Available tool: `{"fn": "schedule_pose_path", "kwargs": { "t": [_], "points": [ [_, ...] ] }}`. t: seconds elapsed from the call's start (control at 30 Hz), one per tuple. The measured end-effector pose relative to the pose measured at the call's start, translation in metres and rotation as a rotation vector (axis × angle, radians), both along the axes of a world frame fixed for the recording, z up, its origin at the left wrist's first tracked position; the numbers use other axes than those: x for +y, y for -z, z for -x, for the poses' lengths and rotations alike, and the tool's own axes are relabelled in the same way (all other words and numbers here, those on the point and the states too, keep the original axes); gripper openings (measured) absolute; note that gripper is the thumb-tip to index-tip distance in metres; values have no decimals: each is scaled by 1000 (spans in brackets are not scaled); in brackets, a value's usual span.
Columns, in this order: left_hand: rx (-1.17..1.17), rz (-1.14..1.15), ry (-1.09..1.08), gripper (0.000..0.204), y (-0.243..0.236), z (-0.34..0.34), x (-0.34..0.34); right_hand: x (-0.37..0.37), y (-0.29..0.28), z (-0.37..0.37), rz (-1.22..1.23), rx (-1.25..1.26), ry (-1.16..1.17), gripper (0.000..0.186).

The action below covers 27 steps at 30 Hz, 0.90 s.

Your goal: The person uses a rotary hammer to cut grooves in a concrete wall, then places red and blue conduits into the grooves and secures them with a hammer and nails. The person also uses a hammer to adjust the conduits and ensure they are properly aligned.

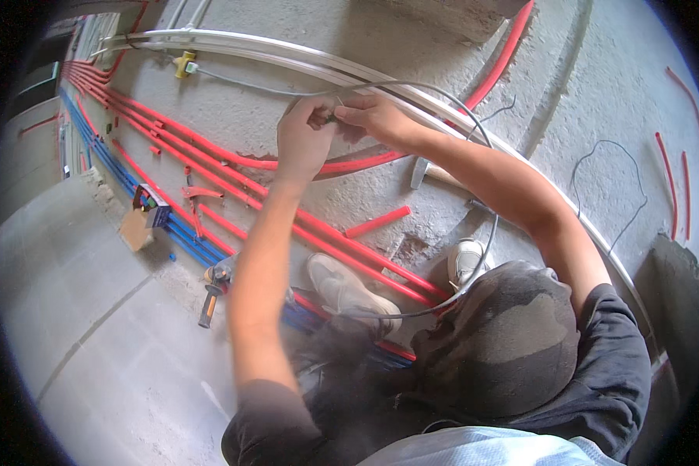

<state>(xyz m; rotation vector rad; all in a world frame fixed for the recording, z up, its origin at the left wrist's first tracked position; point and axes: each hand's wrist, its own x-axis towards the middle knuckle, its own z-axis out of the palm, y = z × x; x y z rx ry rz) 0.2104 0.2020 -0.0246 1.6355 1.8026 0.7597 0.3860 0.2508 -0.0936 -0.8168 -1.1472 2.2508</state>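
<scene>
No lettering or numbers can be read.

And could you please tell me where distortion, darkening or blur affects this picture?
Head view: the rim falls to black, and the white strips look bowed by the fisheye; the grey surface at lower left appears pale and hazy; detail between the left hand and right hand is too small and soft to tell.
</scene>
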Motion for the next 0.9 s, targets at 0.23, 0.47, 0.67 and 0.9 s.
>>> {"fn": "schedule_pose_path", "kwargs": {
  "t": [0.23, 0.47, 0.67, 0.9],
  "points": [
    [-965, 240, -503, 27, 63, 33, -16, 7, 23, 34, -228, -242, -131, 42],
    [-960, 294, -589, 22, 95, 59, -18, 14, 29, 57, -267, -315, -22, 28],
    [-1003, 289, -723, 20, 121, 74, -25, 15, 42, 87, -416, -500, -101, 27],
    [-115, 175, -283, 39, 101, 75, -23, 18, 73, 88, -1018, -478, 63, 27]
  ]
}}
